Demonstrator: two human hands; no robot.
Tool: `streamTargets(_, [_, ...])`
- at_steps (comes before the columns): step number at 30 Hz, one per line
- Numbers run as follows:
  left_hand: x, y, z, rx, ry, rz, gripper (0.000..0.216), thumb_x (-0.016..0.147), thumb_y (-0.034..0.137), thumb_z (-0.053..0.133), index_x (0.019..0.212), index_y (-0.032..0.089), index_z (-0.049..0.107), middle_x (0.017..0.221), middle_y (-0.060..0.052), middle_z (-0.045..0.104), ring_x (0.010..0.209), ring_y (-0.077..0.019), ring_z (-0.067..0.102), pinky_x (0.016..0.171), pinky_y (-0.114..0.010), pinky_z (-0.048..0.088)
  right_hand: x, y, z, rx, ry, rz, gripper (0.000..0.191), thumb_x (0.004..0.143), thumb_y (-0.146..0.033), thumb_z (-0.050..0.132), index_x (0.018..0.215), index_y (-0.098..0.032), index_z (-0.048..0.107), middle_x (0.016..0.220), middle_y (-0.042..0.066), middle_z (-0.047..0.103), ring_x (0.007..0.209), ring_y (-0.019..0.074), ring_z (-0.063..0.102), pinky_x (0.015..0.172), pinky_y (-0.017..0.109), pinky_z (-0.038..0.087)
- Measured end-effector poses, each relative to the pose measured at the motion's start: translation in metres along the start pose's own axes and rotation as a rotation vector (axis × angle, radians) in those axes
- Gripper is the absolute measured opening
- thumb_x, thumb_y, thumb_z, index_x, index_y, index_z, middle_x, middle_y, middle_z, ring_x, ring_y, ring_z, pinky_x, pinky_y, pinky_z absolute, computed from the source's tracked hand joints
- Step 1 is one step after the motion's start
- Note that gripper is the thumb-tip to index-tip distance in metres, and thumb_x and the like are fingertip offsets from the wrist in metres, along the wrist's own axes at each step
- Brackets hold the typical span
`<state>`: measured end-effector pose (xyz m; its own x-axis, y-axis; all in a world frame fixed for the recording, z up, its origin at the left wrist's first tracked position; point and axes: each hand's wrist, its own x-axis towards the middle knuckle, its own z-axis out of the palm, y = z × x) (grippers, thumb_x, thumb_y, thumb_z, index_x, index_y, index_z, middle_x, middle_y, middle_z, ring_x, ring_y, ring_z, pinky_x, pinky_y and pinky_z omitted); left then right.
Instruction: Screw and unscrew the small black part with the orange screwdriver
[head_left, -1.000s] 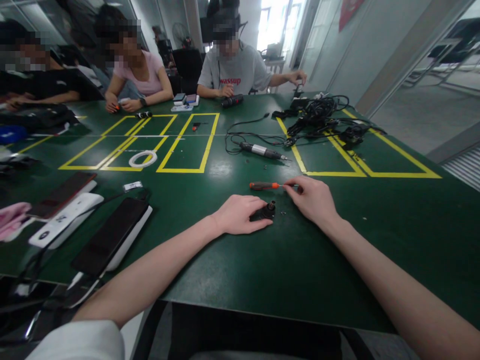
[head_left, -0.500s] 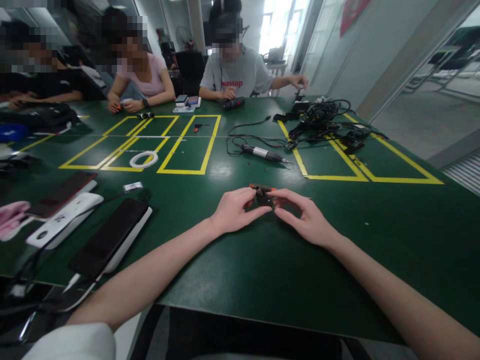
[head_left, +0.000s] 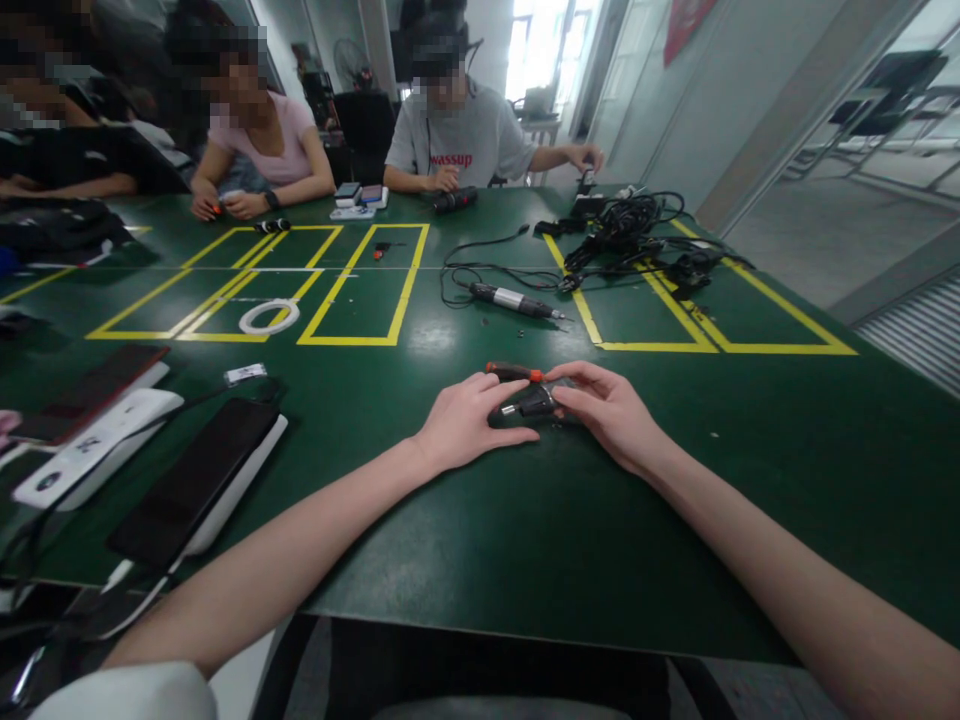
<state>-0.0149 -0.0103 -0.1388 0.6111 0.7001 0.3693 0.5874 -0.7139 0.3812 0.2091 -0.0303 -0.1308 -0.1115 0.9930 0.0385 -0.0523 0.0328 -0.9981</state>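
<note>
Between my hands is a small dark cone-shaped piece (head_left: 537,402) with a silver tip pointing left. My right hand (head_left: 611,410) pinches its wider end between thumb and fingers. My left hand (head_left: 461,425) lies around the tip side, thumb and forefinger stretched apart, not closed on the piece. Just behind my fingertips a screwdriver with a black and orange handle (head_left: 514,372) rests on the table; its shaft runs behind my right fingers. Tiny dark bits lie on the table below the piece, too small to name.
An electric screwdriver (head_left: 517,300) with a cable lies farther back. Tangled black cables (head_left: 626,235) are at back right, a white ring (head_left: 270,317) at left. Phones, one a black phone (head_left: 195,480), and a white power bank (head_left: 97,445) lie left. Co-workers sit opposite, one a person in grey (head_left: 465,130).
The dark piece has turned from upright to lying with its tip leftward. My left fingers have come off it, while my right hand now grips it. The view has shifted slightly.
</note>
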Motion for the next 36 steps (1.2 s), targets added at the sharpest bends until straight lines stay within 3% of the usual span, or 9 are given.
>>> streamTargets(4, [0.001, -0.003, -0.001, 0.055, -0.074, -0.014, 0.046, 0.091, 0.052, 0.075, 0.124, 0.020, 0.072, 0.105, -0.007, 0.072, 0.101, -0.0242, 0.068, 0.088, -0.037, 0.058, 0.006, -0.004, -0.011, -0.184, 0.050, -0.142, 0.026, 0.070, -0.037, 0.087, 0.091, -0.024, 0.078, 0.088, 0.002, 0.074, 0.080, 0.0206, 0.068, 0.077, 0.036, 0.057])
streamTargets(9, [0.001, -0.003, -0.002, 0.073, -0.085, -0.013, 0.047, 0.093, 0.054, 0.073, 0.124, 0.019, 0.072, 0.098, -0.006, 0.070, 0.096, -0.0235, 0.067, 0.087, -0.037, 0.057, 0.005, -0.011, -0.016, -0.457, 0.117, -0.396, 0.022, 0.077, -0.030, 0.077, 0.099, -0.024, 0.079, 0.091, 0.003, 0.073, 0.073, 0.0188, 0.062, 0.066, 0.034, 0.051])
streamTargets(18, [0.001, -0.001, -0.003, 0.084, -0.080, -0.036, 0.046, 0.092, 0.054, 0.073, 0.123, 0.020, 0.072, 0.100, -0.006, 0.069, 0.096, -0.0238, 0.067, 0.087, -0.038, 0.058, 0.002, -0.016, -0.015, -0.545, 0.215, -0.611, 0.018, 0.080, -0.021, 0.074, 0.097, -0.025, 0.078, 0.092, 0.003, 0.072, 0.075, 0.0191, 0.062, 0.066, 0.034, 0.051])
streamTargets(23, [0.000, 0.001, -0.004, 0.056, -0.072, -0.057, 0.043, 0.091, 0.050, 0.074, 0.124, 0.022, 0.072, 0.100, -0.005, 0.069, 0.097, -0.0233, 0.066, 0.087, -0.038, 0.058, 0.014, -0.012, -0.028, -0.226, 0.554, -0.507, 0.018, 0.074, -0.025, 0.079, 0.091, -0.024, 0.073, 0.085, 0.000, 0.068, 0.071, 0.0160, 0.061, 0.064, 0.030, 0.054])
streamTargets(25, [0.000, 0.001, -0.004, 0.045, -0.047, -0.062, 0.042, 0.091, 0.048, 0.074, 0.124, 0.022, 0.072, 0.100, -0.005, 0.068, 0.097, -0.0230, 0.066, 0.089, -0.038, 0.058, 0.021, -0.008, -0.037, 0.028, 0.596, -0.411, 0.017, 0.075, -0.030, 0.079, 0.087, -0.023, 0.068, 0.082, -0.001, 0.065, 0.068, 0.0140, 0.061, 0.060, 0.027, 0.055])
streamTargets(28, [0.000, 0.001, -0.002, 0.035, 0.000, -0.058, 0.036, 0.093, 0.043, 0.069, 0.122, 0.021, 0.073, 0.100, -0.006, 0.068, 0.098, -0.0234, 0.066, 0.091, -0.039, 0.058, 0.028, -0.005, -0.050, 0.346, 0.529, -0.196, 0.022, 0.075, -0.036, 0.080, 0.082, -0.024, 0.063, 0.083, 0.000, 0.068, 0.071, 0.0152, 0.066, 0.066, 0.028, 0.063])
streamTargets(30, [0.000, -0.001, -0.002, 0.047, 0.040, -0.059, 0.032, 0.095, 0.038, 0.065, 0.119, 0.019, 0.073, 0.101, -0.007, 0.068, 0.100, -0.0245, 0.065, 0.091, -0.041, 0.059, 0.028, -0.003, -0.053, 0.403, 0.467, -0.097, 0.023, 0.075, -0.039, 0.081, 0.083, -0.026, 0.064, 0.089, 0.003, 0.072, 0.082, 0.0199, 0.072, 0.077, 0.033, 0.067])
streamTargets(33, [0.002, -0.008, -0.004, 0.100, 0.090, -0.035, 0.029, 0.095, 0.032, 0.062, 0.119, 0.018, 0.073, 0.114, -0.011, 0.069, 0.110, -0.0278, 0.064, 0.095, -0.046, 0.057, 0.026, 0.001, -0.048, 0.287, 0.327, -0.074, 0.024, 0.078, -0.043, 0.081, 0.087, -0.028, 0.063, 0.099, 0.004, 0.076, 0.103, 0.0264, 0.075, 0.094, 0.042, 0.066])
streamTargets(36, [0.004, -0.017, -0.007, 0.137, 0.049, 0.030, 0.037, 0.097, 0.025, 0.058, 0.133, 0.019, 0.066, 0.148, -0.015, 0.059, 0.136, -0.0322, 0.054, 0.108, -0.053, 0.050, 0.021, 0.007, -0.036, 0.117, 0.235, -0.091, 0.034, 0.076, -0.043, 0.085, 0.089, -0.029, 0.057, 0.101, 0.001, 0.077, 0.106, 0.0271, 0.075, 0.098, 0.047, 0.062])
